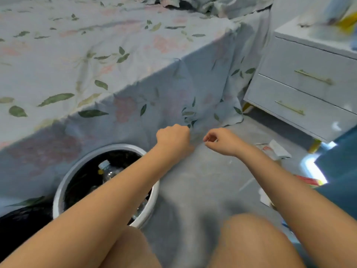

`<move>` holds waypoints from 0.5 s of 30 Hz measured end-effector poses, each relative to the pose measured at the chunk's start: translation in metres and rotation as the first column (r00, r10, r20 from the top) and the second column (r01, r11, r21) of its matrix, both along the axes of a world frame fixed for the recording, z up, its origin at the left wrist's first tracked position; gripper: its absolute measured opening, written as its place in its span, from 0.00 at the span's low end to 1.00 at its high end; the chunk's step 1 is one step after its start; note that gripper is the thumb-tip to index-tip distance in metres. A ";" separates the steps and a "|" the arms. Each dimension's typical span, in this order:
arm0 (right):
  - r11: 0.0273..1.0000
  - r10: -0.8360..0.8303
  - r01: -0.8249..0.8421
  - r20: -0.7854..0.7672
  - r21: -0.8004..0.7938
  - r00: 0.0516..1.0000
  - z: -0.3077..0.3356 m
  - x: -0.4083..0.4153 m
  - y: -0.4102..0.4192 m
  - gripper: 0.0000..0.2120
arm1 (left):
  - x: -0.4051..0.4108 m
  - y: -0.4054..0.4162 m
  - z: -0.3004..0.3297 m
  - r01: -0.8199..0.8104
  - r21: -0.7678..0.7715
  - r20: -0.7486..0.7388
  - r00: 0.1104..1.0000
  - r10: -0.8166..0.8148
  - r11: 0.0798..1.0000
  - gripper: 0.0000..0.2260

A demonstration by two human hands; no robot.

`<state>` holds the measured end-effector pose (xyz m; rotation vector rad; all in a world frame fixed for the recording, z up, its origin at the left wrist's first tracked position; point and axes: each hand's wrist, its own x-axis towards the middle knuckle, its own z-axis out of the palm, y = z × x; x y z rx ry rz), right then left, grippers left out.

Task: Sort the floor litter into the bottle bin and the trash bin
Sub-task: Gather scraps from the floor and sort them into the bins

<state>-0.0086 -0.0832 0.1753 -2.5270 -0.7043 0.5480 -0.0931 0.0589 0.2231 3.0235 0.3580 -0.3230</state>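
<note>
A: Where's the litter?
B: Paper scraps (274,148) lie on the floor (193,180), by the person's right arm. A bottle (108,170) is in the bin (59,190), next to the bed (96,64).
A: And the hands?
B: Left hand (172,137) is a fist w/ nothing in it. Right hand (222,141) has curled fingers, also holding nothing. Both hang over the floor, near each other.
</note>
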 end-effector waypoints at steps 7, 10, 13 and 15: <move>0.924 -0.249 0.214 -0.077 -0.316 0.965 -0.098 0.028 -0.159 0.11 | 0.066 -0.085 -0.064 0.143 0.024 -0.162 0.977 -0.138 0.989 0.07; 0.853 -0.352 0.270 -0.110 -0.446 0.930 -0.141 0.029 -0.220 0.15 | 0.076 -0.116 -0.105 0.229 -0.013 -0.231 0.946 -0.226 0.973 0.12; 0.805 -0.423 0.327 -0.093 -0.495 0.901 -0.179 0.024 -0.263 0.23 | 0.074 -0.136 -0.146 0.268 -0.080 -0.275 0.920 -0.280 0.960 0.14; 0.789 -0.483 0.388 -0.090 -0.477 0.871 -0.204 0.021 -0.280 0.30 | 0.070 -0.142 -0.169 0.295 -0.108 -0.309 0.898 -0.314 0.949 0.15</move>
